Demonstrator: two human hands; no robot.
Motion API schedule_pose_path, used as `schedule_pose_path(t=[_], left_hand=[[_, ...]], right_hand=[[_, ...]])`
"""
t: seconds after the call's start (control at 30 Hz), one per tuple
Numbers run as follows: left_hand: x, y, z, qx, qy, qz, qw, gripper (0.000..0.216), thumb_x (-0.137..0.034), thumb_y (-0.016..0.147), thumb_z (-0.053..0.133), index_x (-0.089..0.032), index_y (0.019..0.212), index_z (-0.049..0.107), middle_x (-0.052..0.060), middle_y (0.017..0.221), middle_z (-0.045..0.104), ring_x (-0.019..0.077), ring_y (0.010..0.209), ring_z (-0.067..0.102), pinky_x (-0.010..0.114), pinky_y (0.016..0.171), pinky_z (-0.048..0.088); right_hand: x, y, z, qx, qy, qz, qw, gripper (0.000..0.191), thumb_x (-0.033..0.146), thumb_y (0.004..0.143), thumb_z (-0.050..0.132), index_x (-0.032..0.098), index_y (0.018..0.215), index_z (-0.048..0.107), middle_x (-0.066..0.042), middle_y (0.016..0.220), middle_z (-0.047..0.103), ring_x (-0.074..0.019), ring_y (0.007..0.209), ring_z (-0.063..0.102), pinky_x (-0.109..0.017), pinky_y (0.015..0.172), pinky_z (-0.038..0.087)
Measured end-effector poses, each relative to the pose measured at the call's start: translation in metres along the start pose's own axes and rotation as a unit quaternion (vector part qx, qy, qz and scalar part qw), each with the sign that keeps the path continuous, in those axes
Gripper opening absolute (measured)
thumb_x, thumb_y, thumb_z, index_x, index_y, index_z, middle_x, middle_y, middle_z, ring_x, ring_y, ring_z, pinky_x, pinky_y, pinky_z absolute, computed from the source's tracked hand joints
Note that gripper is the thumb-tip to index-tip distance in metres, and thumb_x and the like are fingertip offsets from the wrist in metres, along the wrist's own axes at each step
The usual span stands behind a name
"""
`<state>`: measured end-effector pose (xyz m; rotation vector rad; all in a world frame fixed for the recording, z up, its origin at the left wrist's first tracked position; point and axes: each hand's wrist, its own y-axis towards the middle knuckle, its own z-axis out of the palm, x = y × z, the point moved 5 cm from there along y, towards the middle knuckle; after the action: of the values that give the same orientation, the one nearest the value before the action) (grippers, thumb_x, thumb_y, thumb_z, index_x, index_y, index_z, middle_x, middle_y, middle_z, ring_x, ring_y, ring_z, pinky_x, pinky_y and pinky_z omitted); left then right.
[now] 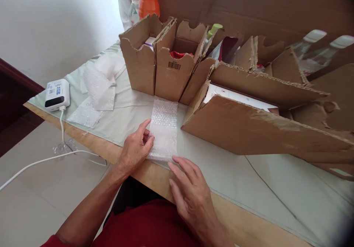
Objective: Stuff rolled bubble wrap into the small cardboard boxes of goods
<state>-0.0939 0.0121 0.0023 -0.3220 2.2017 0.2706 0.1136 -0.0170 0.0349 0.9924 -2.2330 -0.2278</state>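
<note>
A clear bubble wrap bag (164, 129) lies flat on the cloth-covered table, its long side pointing away from me. At its left edge rests my left hand (136, 145), fingers curved and a little apart, thumb and fingertips touching the plastic. My right hand (189, 186) is by the bag's near right corner. Its fingers are spread, with the fingertips at that corner and nothing gripped. More bubble wrap pieces (101, 88) lie in a loose, overlapping heap to the left.
Cardboard holders (141, 68) line the back, with boxes and packets inside. A long cardboard box (262, 129) stands at right. A white device (58, 94) with a cable sits near the left edge. Behind are an orange bottle (149, 0) and clear bottles (312, 42).
</note>
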Motion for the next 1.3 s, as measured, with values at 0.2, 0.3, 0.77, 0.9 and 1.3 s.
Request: schedule_pose_path(t=[0.2, 0.3, 0.77, 0.9, 1.3], left_hand=[[-0.009, -0.027, -0.022, -0.057, 0.07, 0.14, 0.986, 0.057, -0.025, 0.091, 0.061, -0.022, 0.146, 0.045, 0.014, 0.133, 0.062, 0.028, 0.12, 0.06, 0.046, 0.102, 0.051], [-0.015, -0.052, -0.024, 0.022, 0.061, 0.201, 0.977, 0.055, -0.02, 0.09, 0.063, -0.023, 0.144, 0.048, 0.013, 0.133, 0.064, 0.0294, 0.128, 0.056, 0.048, 0.108, 0.047], [-0.008, -0.038, -0.012, -0.027, 0.121, 0.131, 0.984, 0.029, -0.017, 0.096, 0.053, -0.018, 0.121, 0.065, 0.004, 0.079, 0.068, 0.0215, 0.079, 0.062, 0.036, 0.076, 0.052], [-0.009, -0.045, -0.015, -0.06, 0.13, 0.153, 0.978, 0.029, -0.019, 0.096, 0.055, -0.019, 0.124, 0.063, 0.01, 0.102, 0.068, 0.025, 0.096, 0.064, 0.04, 0.086, 0.054], [-0.011, -0.053, -0.014, 0.001, 0.105, 0.175, 0.979, 0.042, -0.019, 0.091, 0.061, -0.02, 0.133, 0.055, 0.013, 0.124, 0.067, 0.028, 0.114, 0.063, 0.045, 0.099, 0.051]], right_hand=[[-0.013, 0.024, 0.024, 0.054, -0.086, -0.055, 0.993, 0.037, 0.003, 0.091, 0.051, 0.018, 0.119, 0.069, -0.013, 0.129, 0.07, -0.0293, 0.121, 0.063, -0.045, 0.091, 0.055], [-0.019, 0.03, 0.024, 0.055, -0.032, -0.046, 0.997, 0.031, 0.005, 0.095, 0.05, 0.021, 0.111, 0.071, -0.009, 0.114, 0.076, -0.024, 0.107, 0.069, -0.041, 0.088, 0.055], [-0.023, 0.036, 0.012, 0.02, -0.071, -0.077, 0.994, 0.028, 0.011, 0.095, 0.055, 0.022, 0.119, 0.066, -0.011, 0.119, 0.073, -0.0272, 0.113, 0.066, -0.042, 0.088, 0.052], [-0.027, 0.045, 0.022, 0.077, -0.091, -0.109, 0.987, 0.027, 0.01, 0.097, 0.052, 0.021, 0.117, 0.067, -0.01, 0.119, 0.075, -0.0297, 0.124, 0.062, -0.044, 0.091, 0.049], [-0.038, 0.054, 0.006, 0.118, -0.053, -0.098, 0.987, 0.029, 0.014, 0.098, 0.051, 0.023, 0.121, 0.065, -0.011, 0.127, 0.071, -0.0271, 0.115, 0.065, -0.044, 0.09, 0.05]])
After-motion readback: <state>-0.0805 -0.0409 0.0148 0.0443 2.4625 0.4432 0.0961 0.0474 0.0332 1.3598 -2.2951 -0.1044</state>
